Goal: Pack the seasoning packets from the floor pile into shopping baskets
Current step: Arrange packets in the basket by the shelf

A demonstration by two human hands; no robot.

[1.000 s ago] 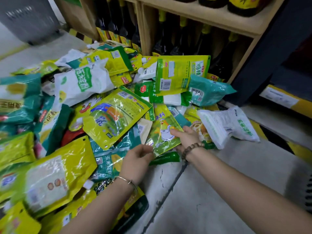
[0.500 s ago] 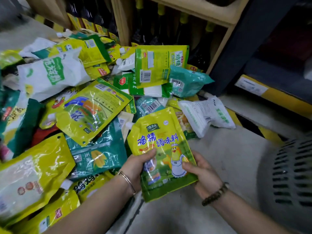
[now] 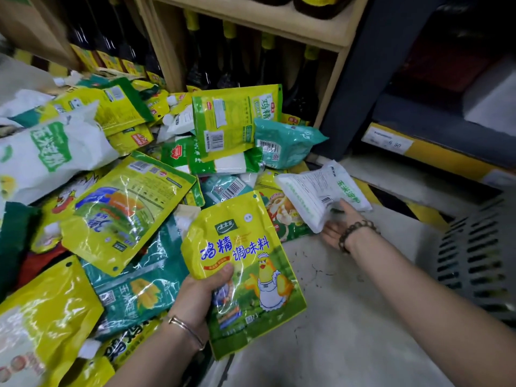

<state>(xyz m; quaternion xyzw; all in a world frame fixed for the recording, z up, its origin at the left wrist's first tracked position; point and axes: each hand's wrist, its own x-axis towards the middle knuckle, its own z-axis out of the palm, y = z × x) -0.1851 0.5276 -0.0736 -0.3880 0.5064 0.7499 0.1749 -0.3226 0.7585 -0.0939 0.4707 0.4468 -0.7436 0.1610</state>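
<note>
Apart, left hand clamped on yellow packet, right hand outstretched, pinching white packet

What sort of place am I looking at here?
Probably a grocery shop aisle: a wooden shelf of dark yellow-capped bottles, a white price label on a yellow shelf edge, and a grey slotted basket.

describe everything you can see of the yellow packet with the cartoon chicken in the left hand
The glossy yellow and green plastic seasoning packet is a flat pouch with blue Chinese lettering and a cartoon chicken in a white apron. The left hand grips its lower left edge, thumb on the front, holding it tilted above the grey concrete floor beside the pile.
</note>
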